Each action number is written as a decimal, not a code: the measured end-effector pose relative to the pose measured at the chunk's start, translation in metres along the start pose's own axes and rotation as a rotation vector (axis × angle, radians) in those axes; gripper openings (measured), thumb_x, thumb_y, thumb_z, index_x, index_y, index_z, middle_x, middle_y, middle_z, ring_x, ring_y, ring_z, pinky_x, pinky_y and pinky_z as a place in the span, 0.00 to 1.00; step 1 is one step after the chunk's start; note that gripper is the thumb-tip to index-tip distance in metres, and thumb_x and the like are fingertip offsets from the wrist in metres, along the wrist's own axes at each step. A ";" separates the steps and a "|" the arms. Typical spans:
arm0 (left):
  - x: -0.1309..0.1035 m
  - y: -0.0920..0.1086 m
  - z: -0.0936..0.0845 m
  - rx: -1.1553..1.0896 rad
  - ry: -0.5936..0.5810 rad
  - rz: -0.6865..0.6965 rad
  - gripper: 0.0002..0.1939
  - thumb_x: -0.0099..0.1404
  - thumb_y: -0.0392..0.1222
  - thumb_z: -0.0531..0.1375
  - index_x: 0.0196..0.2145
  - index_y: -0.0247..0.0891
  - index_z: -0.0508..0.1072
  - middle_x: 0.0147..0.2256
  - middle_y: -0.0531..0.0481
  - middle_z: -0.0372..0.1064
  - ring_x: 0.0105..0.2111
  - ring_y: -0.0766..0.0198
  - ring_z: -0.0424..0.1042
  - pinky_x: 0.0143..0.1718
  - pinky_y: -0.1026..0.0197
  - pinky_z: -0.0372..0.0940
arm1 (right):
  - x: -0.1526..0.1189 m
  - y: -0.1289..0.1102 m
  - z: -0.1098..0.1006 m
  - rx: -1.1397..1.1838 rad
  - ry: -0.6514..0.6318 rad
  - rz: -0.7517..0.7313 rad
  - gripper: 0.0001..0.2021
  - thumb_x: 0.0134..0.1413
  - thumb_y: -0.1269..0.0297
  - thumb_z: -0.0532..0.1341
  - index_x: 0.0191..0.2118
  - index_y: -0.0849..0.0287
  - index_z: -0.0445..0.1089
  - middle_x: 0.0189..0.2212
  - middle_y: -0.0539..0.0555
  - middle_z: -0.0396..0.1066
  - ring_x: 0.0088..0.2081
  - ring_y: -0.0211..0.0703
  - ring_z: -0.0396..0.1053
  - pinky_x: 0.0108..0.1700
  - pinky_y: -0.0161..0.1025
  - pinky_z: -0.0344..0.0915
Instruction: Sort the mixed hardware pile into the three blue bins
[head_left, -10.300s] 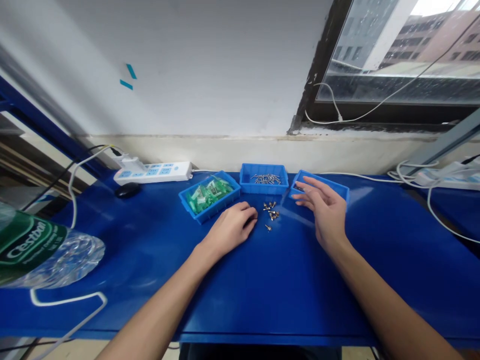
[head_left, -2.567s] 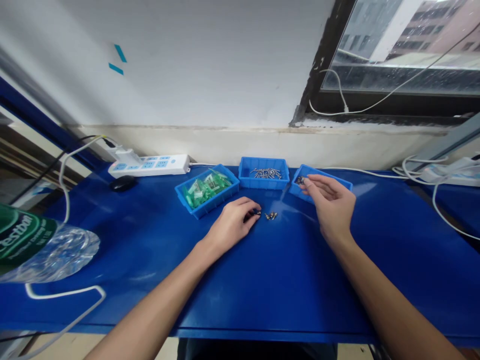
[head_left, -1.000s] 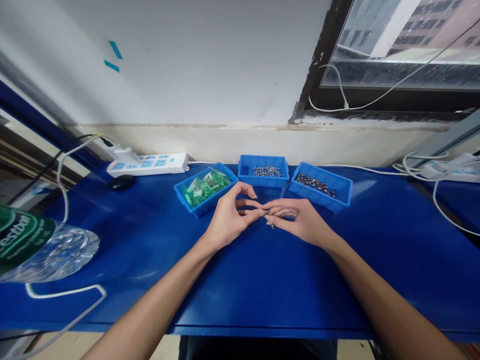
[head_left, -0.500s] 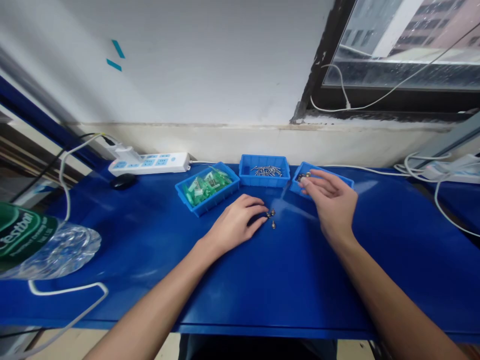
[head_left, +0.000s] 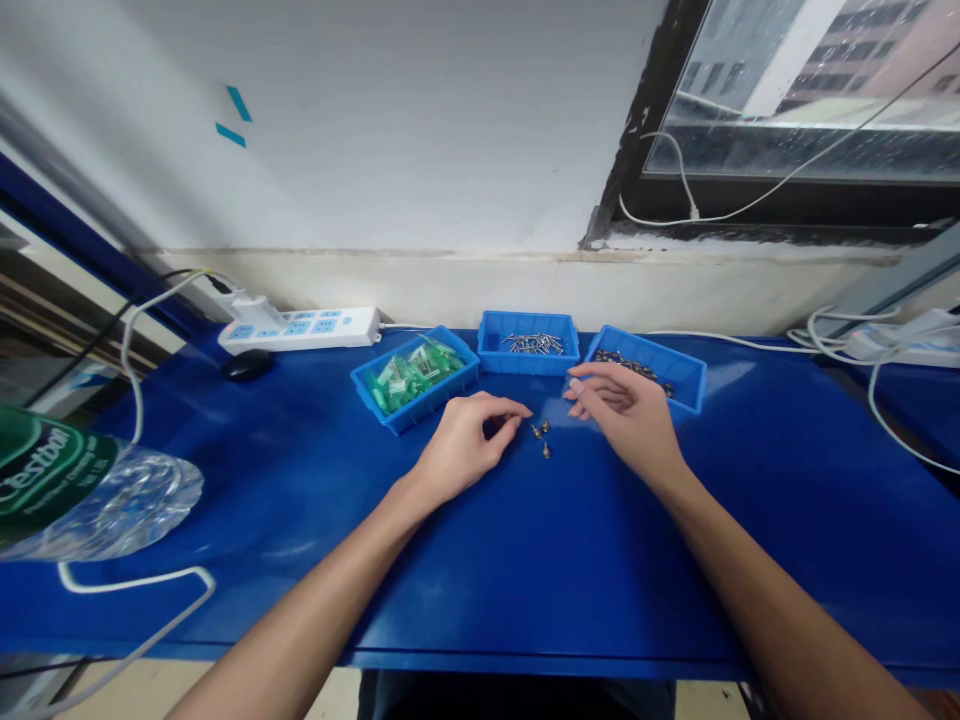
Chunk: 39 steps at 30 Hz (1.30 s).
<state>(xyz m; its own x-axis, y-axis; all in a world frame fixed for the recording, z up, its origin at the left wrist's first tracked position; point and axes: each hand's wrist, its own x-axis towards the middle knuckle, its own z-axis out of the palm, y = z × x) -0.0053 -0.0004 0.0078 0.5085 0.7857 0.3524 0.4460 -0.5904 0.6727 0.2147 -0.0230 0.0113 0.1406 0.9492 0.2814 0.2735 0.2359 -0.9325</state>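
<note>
A few small bronze-coloured screws (head_left: 546, 451) lie loose on the blue table, between my two hands. Just left of them rests my left hand (head_left: 466, 440), thumb and index fingertips pinched together; anything between them is too small to make out. My right hand (head_left: 624, 412) hovers to the right of the screws, in front of the right blue bin (head_left: 686, 378), which holds similar dark screws (head_left: 634, 364). Its thumb and index finger are closed, and whatever they hold is unclear. The middle bin (head_left: 529, 362) contains long silver screws (head_left: 536, 344).
A left blue bin (head_left: 405, 412) is filled with green-and-clear packets (head_left: 420, 370). Behind it are a white power strip (head_left: 307, 328) and a black mouse (head_left: 247, 365). A large bottle (head_left: 97, 490) and a white cable (head_left: 142, 573) occupy the left side. The wall and window border the back.
My right hand has come left and toward me, out from over the right bin. My left hand has drawn slightly left from the loose screws, its fingertips closing together.
</note>
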 end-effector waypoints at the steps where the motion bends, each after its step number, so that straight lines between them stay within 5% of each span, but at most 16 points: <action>1: 0.000 0.001 0.000 -0.038 0.007 -0.027 0.10 0.69 0.36 0.59 0.43 0.42 0.80 0.40 0.50 0.80 0.38 0.60 0.78 0.42 0.56 0.72 | 0.000 0.001 0.000 -0.003 -0.022 0.002 0.12 0.56 0.60 0.66 0.44 0.59 0.76 0.30 0.55 0.79 0.28 0.43 0.77 0.33 0.41 0.76; 12: 0.004 0.008 0.000 -0.595 0.106 -0.331 0.12 0.56 0.44 0.73 0.33 0.35 0.79 0.33 0.46 0.80 0.35 0.58 0.80 0.41 0.57 0.76 | -0.008 -0.004 0.004 -0.058 -0.315 -0.048 0.13 0.52 0.64 0.68 0.45 0.57 0.76 0.35 0.55 0.81 0.34 0.46 0.80 0.38 0.41 0.78; 23: 0.002 0.011 0.002 -0.618 0.023 -0.338 0.13 0.60 0.48 0.70 0.34 0.35 0.79 0.32 0.46 0.80 0.33 0.58 0.80 0.37 0.59 0.75 | -0.010 -0.009 0.005 0.102 -0.401 0.102 0.06 0.52 0.62 0.70 0.34 0.58 0.80 0.30 0.55 0.81 0.31 0.48 0.80 0.35 0.42 0.78; 27: 0.001 0.011 0.002 -0.234 0.061 -0.139 0.11 0.71 0.46 0.60 0.40 0.37 0.78 0.39 0.46 0.79 0.39 0.58 0.78 0.44 0.55 0.73 | -0.007 -0.007 0.004 0.145 -0.243 0.116 0.06 0.50 0.61 0.71 0.33 0.57 0.80 0.28 0.55 0.81 0.30 0.49 0.81 0.35 0.44 0.79; 30: -0.001 0.004 0.005 0.083 -0.034 0.119 0.11 0.73 0.41 0.57 0.48 0.40 0.77 0.49 0.44 0.75 0.51 0.53 0.73 0.55 0.48 0.67 | -0.002 -0.002 0.000 0.128 0.084 0.047 0.08 0.48 0.60 0.72 0.33 0.58 0.79 0.27 0.55 0.80 0.31 0.52 0.81 0.37 0.46 0.81; 33: -0.003 -0.005 0.009 0.216 -0.141 0.236 0.13 0.73 0.40 0.56 0.51 0.40 0.77 0.51 0.42 0.74 0.53 0.52 0.70 0.55 0.47 0.67 | 0.004 0.004 -0.006 0.108 0.384 -0.021 0.10 0.50 0.60 0.72 0.37 0.59 0.78 0.31 0.57 0.81 0.35 0.54 0.81 0.40 0.50 0.81; 35: -0.004 -0.008 0.010 0.238 -0.167 0.247 0.12 0.74 0.39 0.55 0.49 0.40 0.77 0.49 0.43 0.75 0.51 0.53 0.71 0.52 0.49 0.68 | 0.007 0.007 -0.009 0.109 0.449 -0.040 0.13 0.51 0.60 0.71 0.42 0.58 0.77 0.36 0.58 0.81 0.40 0.55 0.81 0.44 0.52 0.81; 39: -0.003 -0.007 0.009 0.253 -0.167 0.213 0.10 0.73 0.37 0.55 0.45 0.37 0.77 0.44 0.44 0.76 0.45 0.55 0.73 0.49 0.51 0.69 | 0.006 0.007 -0.009 0.119 0.373 -0.036 0.14 0.53 0.61 0.70 0.46 0.57 0.76 0.41 0.59 0.80 0.41 0.54 0.80 0.44 0.52 0.80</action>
<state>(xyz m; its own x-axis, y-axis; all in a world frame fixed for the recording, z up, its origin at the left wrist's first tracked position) -0.0037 -0.0004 -0.0042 0.7134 0.6114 0.3424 0.4746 -0.7810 0.4059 0.2258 -0.0171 0.0087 0.4747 0.8045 0.3570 0.1754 0.3110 -0.9341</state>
